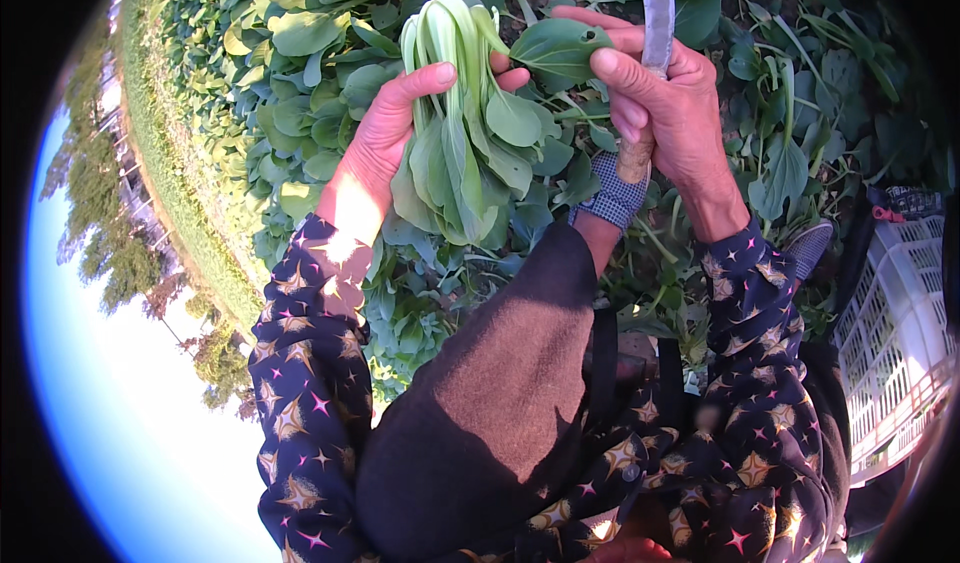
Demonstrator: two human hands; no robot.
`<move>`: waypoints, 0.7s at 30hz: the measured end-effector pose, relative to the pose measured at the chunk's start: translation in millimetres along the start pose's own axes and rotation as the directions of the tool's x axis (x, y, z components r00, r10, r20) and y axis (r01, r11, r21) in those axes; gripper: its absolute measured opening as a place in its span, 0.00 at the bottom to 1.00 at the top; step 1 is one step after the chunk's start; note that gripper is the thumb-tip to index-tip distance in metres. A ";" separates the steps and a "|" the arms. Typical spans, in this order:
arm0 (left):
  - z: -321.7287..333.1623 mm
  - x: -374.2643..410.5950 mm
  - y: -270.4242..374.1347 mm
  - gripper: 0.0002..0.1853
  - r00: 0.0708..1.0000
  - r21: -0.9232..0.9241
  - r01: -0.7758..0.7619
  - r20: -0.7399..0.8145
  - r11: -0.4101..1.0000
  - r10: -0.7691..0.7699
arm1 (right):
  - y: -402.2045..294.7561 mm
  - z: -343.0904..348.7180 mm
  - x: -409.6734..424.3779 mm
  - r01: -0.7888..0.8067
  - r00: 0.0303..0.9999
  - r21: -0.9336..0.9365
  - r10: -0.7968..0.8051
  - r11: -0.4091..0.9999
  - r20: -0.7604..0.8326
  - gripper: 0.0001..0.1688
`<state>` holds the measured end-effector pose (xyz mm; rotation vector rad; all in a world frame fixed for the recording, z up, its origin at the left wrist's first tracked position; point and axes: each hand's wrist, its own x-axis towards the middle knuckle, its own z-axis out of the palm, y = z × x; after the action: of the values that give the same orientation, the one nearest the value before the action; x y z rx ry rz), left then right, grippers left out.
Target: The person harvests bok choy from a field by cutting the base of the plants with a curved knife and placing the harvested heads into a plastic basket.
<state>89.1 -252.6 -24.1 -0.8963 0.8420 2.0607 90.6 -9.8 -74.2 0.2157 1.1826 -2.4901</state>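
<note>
My left hand (394,117) grips a head of leafy greens like bok choy (461,135), its pale stalk base up and its leaves hanging down. The thumb lies across the stalks; the other fingers are mostly hidden behind them. To its right, my right hand (664,102) holds a sickle by its wooden handle (636,154). The curved metal blade (658,15) rises above the fingers to the top of the view. Between thumb and fingers, that same hand pinches an outer leaf (561,49) with a small hole, stretched sideways from the head.
Growing greens (322,105) fill the ground ahead and to the left. Loose leaves and stalks (784,150) lie at the right. A white plastic basket (896,323) stands at far right. My shoe (611,192) is among the plants, below the sickle handle.
</note>
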 end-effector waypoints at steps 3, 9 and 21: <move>0.9 -6.4 1.6 0.28 0.999 0.291 -0.052 0.013 0.955 0.050 | -5.2 -12.9 26.0 -0.172 0.984 0.584 0.118 0.793 0.130 0.17; 38.2 -28.7 -52.9 0.24 0.954 0.995 0.016 0.016 0.103 -0.301 | -46.3 -66.7 32.5 0.125 0.979 0.349 -0.057 0.929 -0.197 0.14; -43.9 -26.9 -85.2 0.19 0.967 0.681 0.226 -0.071 -0.696 0.244 | 80.8 3.8 -18.5 0.243 0.904 -0.914 0.265 0.325 0.335 0.19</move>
<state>185.3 -251.5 -49.8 0.2715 2.2942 -0.1169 139.6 -54.4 -124.1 -0.6387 2.1393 -1.2412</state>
